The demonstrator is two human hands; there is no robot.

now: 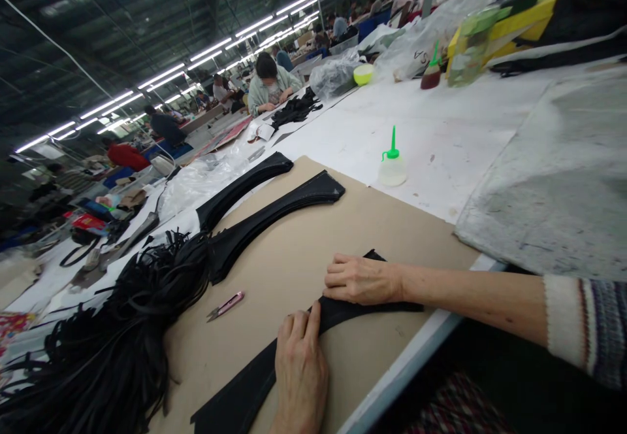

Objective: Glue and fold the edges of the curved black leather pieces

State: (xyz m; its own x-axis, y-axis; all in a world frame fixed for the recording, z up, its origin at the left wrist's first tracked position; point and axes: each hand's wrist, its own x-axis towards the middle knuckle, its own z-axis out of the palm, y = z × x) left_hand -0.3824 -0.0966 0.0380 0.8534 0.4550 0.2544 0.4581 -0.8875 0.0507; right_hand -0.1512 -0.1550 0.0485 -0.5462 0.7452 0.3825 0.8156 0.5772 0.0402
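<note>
A curved black piece (240,391), wide at both ends and looking like leather, lies on the tan board near the table's front edge. My left hand (301,368) is closed on its middle, with fingers bent over the far edge. Just to the right, my right hand (362,280) has its fingers curled together on the same piece, close to its far end. What lies under the fingertips is hidden. Beyond my hands rest two stacks of similar black pieces, a thick one (274,215) and another (240,185) behind it. Pink-handled thread snips (225,306) lie left of my hands.
A heap of black strips (122,329) spreads over the left side. On the white paper stands a green-nozzled bottle (392,167); a bottle of dark red liquid (431,74) and a yellow bowl (363,74) are farther back. A person (272,84) works at the far table.
</note>
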